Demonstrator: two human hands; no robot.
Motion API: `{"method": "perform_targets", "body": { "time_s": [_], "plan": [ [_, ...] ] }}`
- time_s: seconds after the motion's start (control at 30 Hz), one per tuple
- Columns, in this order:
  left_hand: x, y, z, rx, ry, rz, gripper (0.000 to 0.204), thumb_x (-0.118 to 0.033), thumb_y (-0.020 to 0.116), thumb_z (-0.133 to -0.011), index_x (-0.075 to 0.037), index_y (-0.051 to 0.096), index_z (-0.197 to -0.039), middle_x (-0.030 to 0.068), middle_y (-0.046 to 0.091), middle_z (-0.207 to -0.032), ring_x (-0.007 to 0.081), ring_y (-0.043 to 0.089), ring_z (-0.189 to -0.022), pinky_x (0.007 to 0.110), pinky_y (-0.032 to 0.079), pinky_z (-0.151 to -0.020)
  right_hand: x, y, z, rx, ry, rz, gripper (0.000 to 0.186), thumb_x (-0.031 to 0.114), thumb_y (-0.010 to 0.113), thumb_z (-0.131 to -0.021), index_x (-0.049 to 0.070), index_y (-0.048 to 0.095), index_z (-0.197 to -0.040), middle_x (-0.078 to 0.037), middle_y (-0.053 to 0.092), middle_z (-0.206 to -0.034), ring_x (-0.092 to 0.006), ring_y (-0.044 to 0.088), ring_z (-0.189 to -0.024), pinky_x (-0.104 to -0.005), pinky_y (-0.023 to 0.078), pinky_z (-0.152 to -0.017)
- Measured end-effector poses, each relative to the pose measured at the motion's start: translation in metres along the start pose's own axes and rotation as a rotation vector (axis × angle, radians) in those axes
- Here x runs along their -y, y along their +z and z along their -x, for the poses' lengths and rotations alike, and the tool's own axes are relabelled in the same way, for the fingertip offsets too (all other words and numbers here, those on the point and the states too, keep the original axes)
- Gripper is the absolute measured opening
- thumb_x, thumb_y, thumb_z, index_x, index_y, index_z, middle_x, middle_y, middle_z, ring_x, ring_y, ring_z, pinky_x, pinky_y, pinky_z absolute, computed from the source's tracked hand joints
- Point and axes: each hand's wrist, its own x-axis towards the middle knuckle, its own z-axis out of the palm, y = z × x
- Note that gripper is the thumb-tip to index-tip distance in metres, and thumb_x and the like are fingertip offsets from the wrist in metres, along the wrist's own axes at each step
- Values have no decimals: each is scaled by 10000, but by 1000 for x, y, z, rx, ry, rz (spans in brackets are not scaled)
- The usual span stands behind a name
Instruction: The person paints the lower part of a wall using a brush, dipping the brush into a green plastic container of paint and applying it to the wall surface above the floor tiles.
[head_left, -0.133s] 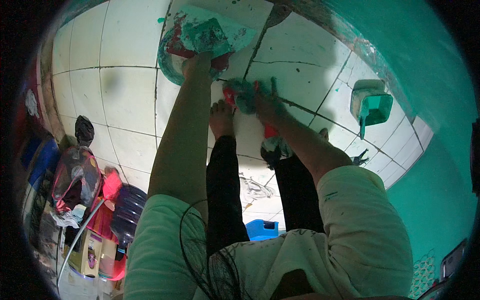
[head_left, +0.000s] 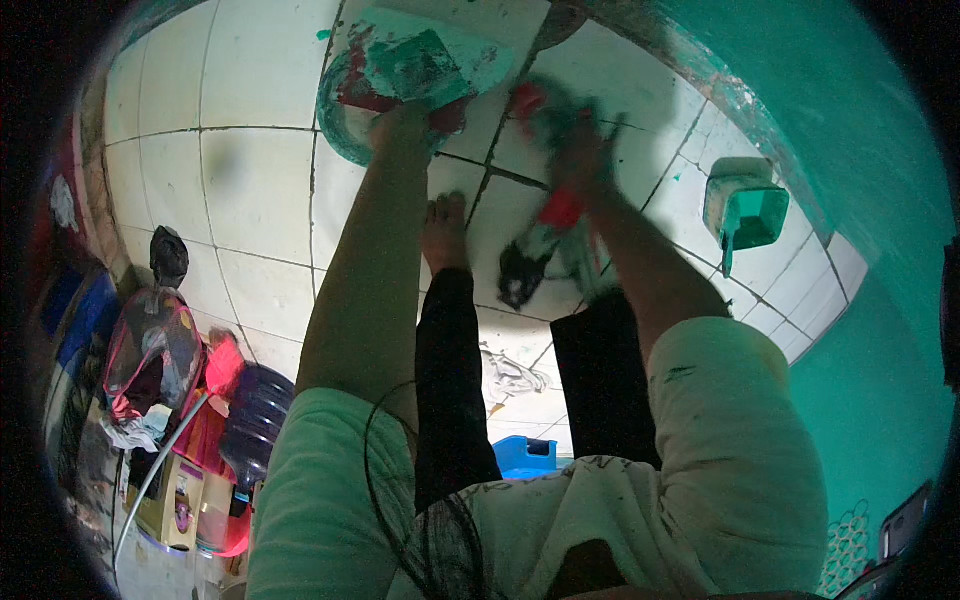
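Note:
At the far end of my outstretched arm, my left hand [head_left: 395, 125] is at a flat, green, paint-smeared piece [head_left: 415, 68] with red parts beside it, above a round pale tub [head_left: 345, 125]. That hand's fingers are hidden or too dark to make out. Smeared by motion, my right hand [head_left: 585, 160] is over the floor tiles to the right of the tub. It grips a limp, rag-like cloth [head_left: 562, 208] in red, black and greenish grey, with one end trailing toward my legs and another red part beyond the hand.
White tiles [head_left: 255, 180] with dark joints make up the floor. A green square dipper [head_left: 755, 215] lies by the green wall [head_left: 860, 330]. My bare left foot [head_left: 445, 235] stands between my arms. A large dark plastic bottle [head_left: 258, 425], bags and a blue crate [head_left: 525, 455] are nearer.
My right hand has swung away from me and to the right with the cloth, whose lower end now hangs farther left. My left hand stays at the tub.

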Motion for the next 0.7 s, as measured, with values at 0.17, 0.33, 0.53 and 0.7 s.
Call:
{"method": "perform_targets", "body": {
  "time_s": [0.17,0.33,0.53,0.7],
  "plan": [
    [4,7,2,-115,-34,18,672,-134,741,-649,101,458,-1212,202,514,-1221,287,545,-1060,339,447,-860,-93,44,36,-248,408,-232,520,243,447,-871,25,392,-1339,-221,395,-1356,-399,344,-1275,-603,157,-1050],
    [36,5,-27,-37,184,1,651,-104,739,-638,97,473,-1197,196,528,-1208,283,551,-1049,341,443,-862,-45,76,125,333,497,-250,501,323,497,-845,32,508,-1253,-225,459,-1303,-394,405,-1216,-567,244,-1006],
    [2,22,21,-136,34,100,534,-333,724,-714,6,556,-1091,114,600,-874,212,586,-744,359,490,-594,-19,7,125,136,479,-345,528,318,582,-771,35,548,-1215,-218,513,-1238,-400,460,-1143,-505,331,-969],
    [42,21,-17,-75,185,263,418,-133,740,-647,71,587,-979,135,594,-885,238,588,-736,384,474,-631,-23,6,52,94,457,-292,627,329,632,-731,25,502,-1263,-244,472,-1267,-407,414,-1187,-498,317,-994]
  ]
}}
